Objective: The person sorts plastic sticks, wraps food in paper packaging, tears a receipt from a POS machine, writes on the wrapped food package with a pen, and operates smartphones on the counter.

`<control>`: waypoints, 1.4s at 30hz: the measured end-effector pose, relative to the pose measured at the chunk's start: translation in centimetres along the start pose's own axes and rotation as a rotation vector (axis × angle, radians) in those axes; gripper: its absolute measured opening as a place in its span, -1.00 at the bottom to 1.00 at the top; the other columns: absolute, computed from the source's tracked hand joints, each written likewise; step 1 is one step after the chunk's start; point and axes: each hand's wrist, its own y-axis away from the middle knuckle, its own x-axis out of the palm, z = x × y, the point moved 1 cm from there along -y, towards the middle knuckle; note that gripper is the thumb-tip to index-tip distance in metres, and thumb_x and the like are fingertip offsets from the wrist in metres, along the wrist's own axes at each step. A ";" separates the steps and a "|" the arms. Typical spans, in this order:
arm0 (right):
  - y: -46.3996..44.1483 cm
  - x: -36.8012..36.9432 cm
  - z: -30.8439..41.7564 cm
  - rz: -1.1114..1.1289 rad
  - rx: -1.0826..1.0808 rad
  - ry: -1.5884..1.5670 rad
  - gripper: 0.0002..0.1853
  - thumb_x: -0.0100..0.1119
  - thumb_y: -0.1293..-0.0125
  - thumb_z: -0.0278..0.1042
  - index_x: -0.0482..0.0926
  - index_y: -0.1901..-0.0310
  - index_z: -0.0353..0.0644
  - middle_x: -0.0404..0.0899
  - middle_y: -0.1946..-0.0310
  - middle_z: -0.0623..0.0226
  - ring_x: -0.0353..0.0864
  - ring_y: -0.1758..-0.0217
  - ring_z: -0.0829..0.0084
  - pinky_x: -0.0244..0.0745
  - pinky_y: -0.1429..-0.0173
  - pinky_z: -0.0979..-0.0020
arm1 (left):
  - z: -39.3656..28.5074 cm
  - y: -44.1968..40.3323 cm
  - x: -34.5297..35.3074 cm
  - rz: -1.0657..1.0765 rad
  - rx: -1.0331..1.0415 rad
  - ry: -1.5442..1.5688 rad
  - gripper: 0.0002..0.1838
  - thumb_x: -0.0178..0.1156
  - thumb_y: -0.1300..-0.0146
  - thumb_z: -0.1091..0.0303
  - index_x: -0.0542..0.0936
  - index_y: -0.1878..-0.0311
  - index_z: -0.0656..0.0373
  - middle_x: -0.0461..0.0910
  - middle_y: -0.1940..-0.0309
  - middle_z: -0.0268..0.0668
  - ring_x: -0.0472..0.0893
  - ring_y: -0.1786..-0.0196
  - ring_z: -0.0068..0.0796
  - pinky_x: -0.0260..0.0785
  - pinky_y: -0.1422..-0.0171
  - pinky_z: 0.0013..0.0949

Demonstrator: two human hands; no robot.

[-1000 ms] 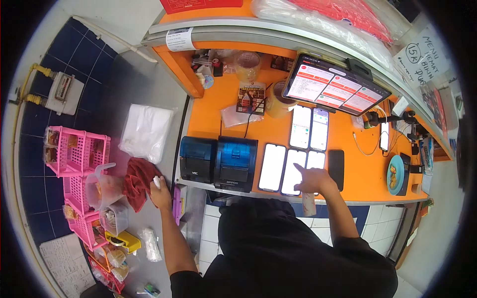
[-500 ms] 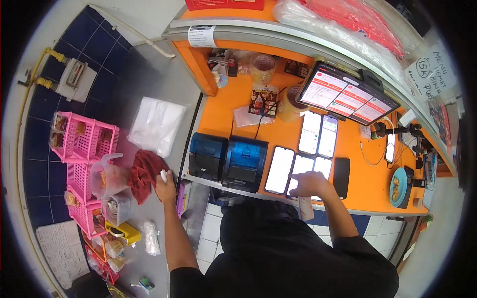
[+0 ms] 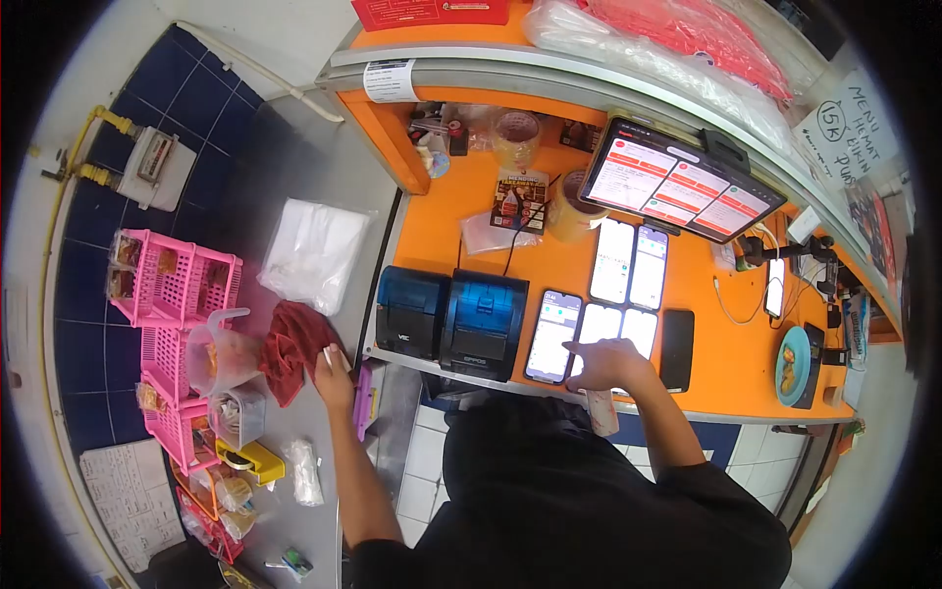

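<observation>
My left hand [image 3: 335, 378] is closed around a small white stick-like object [image 3: 329, 355] whose kind I cannot make out. It is beside a crumpled dark red cloth [image 3: 291, 353] on the metal counter. My right hand [image 3: 610, 365] has its index finger stretched out to the lower edge of a lit phone [image 3: 553, 339]; the other fingers are partly hidden. Two more lit phones [image 3: 599, 326] [image 3: 638, 332] lie partly under this hand. A pale paper strip [image 3: 602, 413] shows below the wrist; whether the hand holds it I cannot tell.
Two receipt printers [image 3: 409, 309] [image 3: 484, 324] stand left of the phones. A tablet [image 3: 681, 181] is propped behind them, a dark phone [image 3: 677, 350] to their right. Pink baskets [image 3: 182, 280], a plastic jug [image 3: 224, 355] and a bag stack [image 3: 316, 255] are on the left counter.
My right index finger has moved slightly left onto the leftmost phone, whose screen has changed from blank white to showing content. My left hand and the cloth have shifted slightly in view.
</observation>
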 end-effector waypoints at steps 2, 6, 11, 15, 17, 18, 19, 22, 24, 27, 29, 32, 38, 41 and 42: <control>0.5 -0.1 -0.2 -0.075 -0.042 -0.104 -0.26 0.24 -0.16 0.13 0.41 -0.38 0.06 0.69 -0.04 0.18 0.68 -0.10 0.19 0.53 -0.19 0.17 | -3.7 3.1 -0.4 0.033 -0.018 0.100 -0.61 0.02 -0.52 0.06 0.49 0.30 0.21 0.51 0.48 -0.30 0.44 0.44 -0.54 0.31 0.34 -0.37; 1.8 -0.4 1.1 -0.420 -0.221 -0.479 -0.57 0.23 -0.26 0.01 0.67 0.02 -0.17 0.70 0.23 0.05 0.71 0.17 0.14 0.55 0.00 0.22 | -9.6 11.2 0.4 0.211 -0.057 0.335 -0.84 0.11 -0.48 0.30 0.46 0.16 0.20 0.45 0.47 -0.41 0.38 0.43 -0.67 0.28 0.37 -0.51; 2.2 0.2 7.8 -0.594 -0.481 -0.807 -0.65 0.15 -0.43 -0.11 0.61 0.30 -0.30 0.60 0.43 -0.01 0.63 0.34 0.05 0.47 0.21 0.16 | -14.7 17.8 1.4 0.279 -0.114 0.570 -0.71 0.28 -0.36 0.20 0.44 0.11 0.19 0.50 0.28 -0.37 0.45 0.32 -0.66 0.30 0.32 -0.54; 2.1 2.3 11.3 -0.545 -0.543 -0.921 -0.67 0.16 -0.42 -0.12 0.59 0.25 -0.29 0.61 0.41 -0.04 0.65 0.33 0.03 0.46 0.23 0.14 | -14.5 19.8 1.6 0.280 -0.295 0.885 -0.49 0.23 -0.37 -0.04 0.33 -0.06 0.19 0.58 0.05 -0.10 0.61 0.24 -0.42 0.45 0.29 -0.48; 2.2 2.7 12.3 -0.441 -0.742 -0.871 -0.67 0.17 -0.44 -0.12 0.61 0.23 -0.30 0.63 0.50 0.14 0.63 0.43 0.38 0.46 0.31 0.32 | -14.2 20.3 0.9 0.196 -0.335 1.034 -0.44 0.29 -0.34 0.02 0.27 -0.11 0.19 0.61 0.03 0.02 0.68 0.26 -0.29 0.53 0.36 -0.40; 2.0 3.1 12.5 -0.484 -0.852 -0.840 -0.65 0.20 -0.42 -0.10 0.63 0.26 -0.29 0.63 0.53 0.22 0.60 0.50 0.46 0.44 0.41 0.39 | -15.3 20.2 -0.2 0.236 -0.348 1.029 -0.47 0.32 -0.31 0.09 0.29 -0.09 0.19 0.63 0.09 0.01 0.68 0.32 -0.29 0.52 0.42 -0.41; 2.1 3.1 12.6 -0.470 -0.863 -0.839 -0.65 0.20 -0.42 -0.10 0.63 0.26 -0.29 0.63 0.53 0.22 0.60 0.50 0.46 0.44 0.41 0.39 | -16.6 20.1 -1.3 0.275 -0.362 1.024 -0.50 0.36 -0.29 0.16 0.31 -0.06 0.18 0.64 0.16 0.01 0.69 0.39 -0.29 0.51 0.48 -0.42; 3.1 2.0 12.6 -0.053 -0.595 -1.067 -0.64 0.22 -0.42 -0.05 0.67 0.33 -0.23 0.56 0.63 0.40 0.43 0.70 0.63 0.22 0.63 0.55 | -17.1 20.6 -2.9 0.338 -0.485 1.075 -0.63 0.36 -0.24 0.41 0.36 0.03 0.19 0.67 0.22 0.01 0.68 0.48 -0.33 0.48 0.55 -0.46; 2.4 2.6 12.0 0.024 -0.619 -1.105 -0.64 0.21 -0.42 -0.07 0.68 0.34 -0.24 0.55 0.64 0.40 0.40 0.72 0.64 0.20 0.64 0.55 | -17.1 21.2 -3.3 0.396 -0.542 1.209 -0.72 0.33 -0.24 0.51 0.41 0.09 0.17 0.67 0.19 0.02 0.65 0.51 -0.38 0.40 0.60 -0.50; 2.5 2.8 11.3 0.155 -0.655 -1.214 -0.64 0.21 -0.42 -0.12 0.68 0.36 -0.27 0.53 0.66 0.39 0.36 0.75 0.65 0.15 0.68 0.56 | -17.6 22.1 -3.6 0.465 -0.547 1.377 -0.71 0.34 -0.23 0.50 0.42 0.09 0.12 0.65 0.20 -0.02 0.62 0.54 -0.41 0.32 0.64 -0.52; 2.8 3.1 10.9 0.294 -0.685 -1.284 -0.63 0.21 -0.42 -0.12 0.68 0.37 -0.30 0.52 0.66 0.37 0.36 0.75 0.64 0.13 0.69 0.56 | -17.5 23.0 -3.8 0.494 -0.569 1.405 -0.70 0.36 -0.21 0.49 0.43 0.10 0.07 0.62 0.19 -0.05 0.61 0.55 -0.41 0.29 0.65 -0.54; 2.8 4.3 10.6 0.413 -0.703 -1.354 -0.63 0.20 -0.41 -0.12 0.68 0.35 -0.31 0.51 0.67 0.36 0.35 0.76 0.64 0.12 0.70 0.57 | -17.6 23.8 -4.1 0.589 -0.612 1.537 -0.70 0.37 -0.20 0.48 0.44 0.11 0.04 0.58 0.22 -0.08 0.60 0.56 -0.40 0.28 0.65 -0.54; 3.2 5.2 10.3 0.653 -0.778 -1.452 -0.60 0.17 -0.41 -0.10 0.66 0.34 -0.35 0.54 0.63 0.33 0.36 0.76 0.63 0.12 0.71 0.59 | -17.9 24.3 -5.1 0.730 -0.606 1.596 -0.68 0.39 -0.17 0.45 0.44 0.12 0.01 0.50 0.25 -0.11 0.55 0.60 -0.43 0.27 0.66 -0.54; 2.9 6.0 10.0 0.697 -0.772 -1.456 -0.59 0.16 -0.41 -0.10 0.66 0.34 -0.37 0.57 0.59 0.29 0.37 0.75 0.62 0.13 0.72 0.58 | -18.0 24.4 -5.0 0.787 -0.596 1.610 -0.66 0.39 -0.16 0.46 0.43 0.11 0.02 0.48 0.25 -0.12 0.55 0.59 -0.45 0.27 0.66 -0.54; 2.9 6.4 9.9 0.717 -0.766 -1.465 -0.59 0.16 -0.40 -0.10 0.66 0.34 -0.39 0.59 0.56 0.28 0.37 0.75 0.61 0.14 0.72 0.58 | -17.9 24.6 -5.1 0.799 -0.601 1.590 -0.67 0.40 -0.15 0.46 0.44 0.12 0.02 0.50 0.23 -0.12 0.55 0.59 -0.46 0.28 0.65 -0.54</control>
